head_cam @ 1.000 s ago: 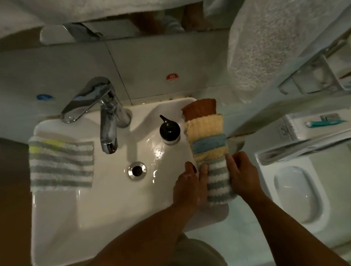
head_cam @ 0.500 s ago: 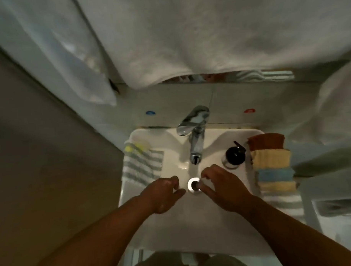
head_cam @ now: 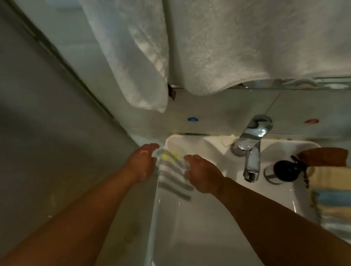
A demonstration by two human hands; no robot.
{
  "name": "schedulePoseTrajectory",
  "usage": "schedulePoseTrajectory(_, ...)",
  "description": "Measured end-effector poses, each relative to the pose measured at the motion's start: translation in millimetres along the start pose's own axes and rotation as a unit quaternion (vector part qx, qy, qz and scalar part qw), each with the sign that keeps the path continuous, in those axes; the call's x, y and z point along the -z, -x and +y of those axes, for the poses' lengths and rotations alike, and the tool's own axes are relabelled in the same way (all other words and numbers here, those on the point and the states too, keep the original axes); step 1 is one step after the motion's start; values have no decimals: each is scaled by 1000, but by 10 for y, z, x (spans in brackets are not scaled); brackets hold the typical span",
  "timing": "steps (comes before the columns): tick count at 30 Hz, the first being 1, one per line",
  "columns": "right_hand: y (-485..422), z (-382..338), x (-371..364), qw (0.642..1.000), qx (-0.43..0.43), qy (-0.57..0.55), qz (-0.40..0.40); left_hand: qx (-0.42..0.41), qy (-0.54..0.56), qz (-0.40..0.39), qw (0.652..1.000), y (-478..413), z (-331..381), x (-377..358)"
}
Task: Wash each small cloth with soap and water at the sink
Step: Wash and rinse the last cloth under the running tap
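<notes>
The striped cloth [head_cam: 173, 175], grey and white with a yellow patch at its far end, is lying draped over the left rim of the sink [head_cam: 194, 235], a little left of the frame's centre. Its lower stripes are hanging down into the basin. The left hand [head_cam: 141, 165] is sitting at the cloth's left edge, outside the rim. Its fingers are loosely curved and apart from the thumb, touching the fabric's edge without closing on it. The right hand [head_cam: 204, 174] is lying over the cloth's right edge from the basin side, its fingers curling down onto the fabric. Blur is hiding whether they are pinching it or only pressing.

To the right of the hands, a chrome tap [head_cam: 251, 150] is standing at the back of the sink, its spout pointing toward the bottom of the frame. Just right of it, a black-topped soap dispenser [head_cam: 284, 168] is standing on the sink's ledge. At the right edge of the frame, a stack of cloths [head_cam: 333, 185] is lying along the right rim: brown at the top, then yellow, blue and yellow, with a striped one blurring out below.

On the wall behind the sink, a blue dot [head_cam: 192, 119] and a red dot [head_cam: 311, 121] are sitting left and right of the tap. Two white towels are hanging across the top of the frame, a large towel [head_cam: 257, 40] at the upper right and a narrow towel [head_cam: 132, 54] left of it.
</notes>
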State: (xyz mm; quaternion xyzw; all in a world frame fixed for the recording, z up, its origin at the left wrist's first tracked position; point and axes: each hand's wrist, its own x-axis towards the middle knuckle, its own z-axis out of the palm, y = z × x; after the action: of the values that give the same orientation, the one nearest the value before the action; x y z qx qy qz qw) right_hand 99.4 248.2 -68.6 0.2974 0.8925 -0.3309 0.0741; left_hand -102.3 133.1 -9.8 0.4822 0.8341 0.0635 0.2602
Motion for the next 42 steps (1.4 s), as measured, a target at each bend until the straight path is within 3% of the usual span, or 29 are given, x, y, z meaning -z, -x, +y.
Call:
schedulePoseTrajectory(6, -391, 31, -177, 996, -55, -67, 7, -5, 54, -47, 997, -298, -47, -117)
schedulePoseTrajectory(11, -485, 94, -429, 998, -67, 8, 17, -55, 29, -5, 998, -286, -156, -218)
schedulePoseTrajectory(17, -347, 209, -361, 995, -88, 57, 1, 18, 33, 2, 999, -105, -166, -123)
schedulePoseTrajectory(23, 260, 420, -113, 985, -121, -122, 28, -3, 102, -33, 994, 262, 13, 51)
schedulePoseTrajectory(27, 793, 649, 27, 922, -195, -334, 18, -26, 190, -44, 980, 499, 348, -98)
schedulePoseTrajectory(29, 1074, 742, 121, 908, -194, -371, 24, -16, 248, -57, 967, 595, 499, -293)
schedulePoseTrajectory(35, 1648, 1147, 209, 896, -234, -378, -10, 77, 319, -128, 936, 789, 849, -1074)
schedulePoseTrajectory(39, 1594, 1399, 91, 933, -268, -238, -18, 116, 315, -112, 935, 709, 947, -1537)
schedulePoseTrajectory(42, 1479, 1540, -17, 954, -250, -165, 1, 111, 256, -71, 958, 588, 927, -1723)
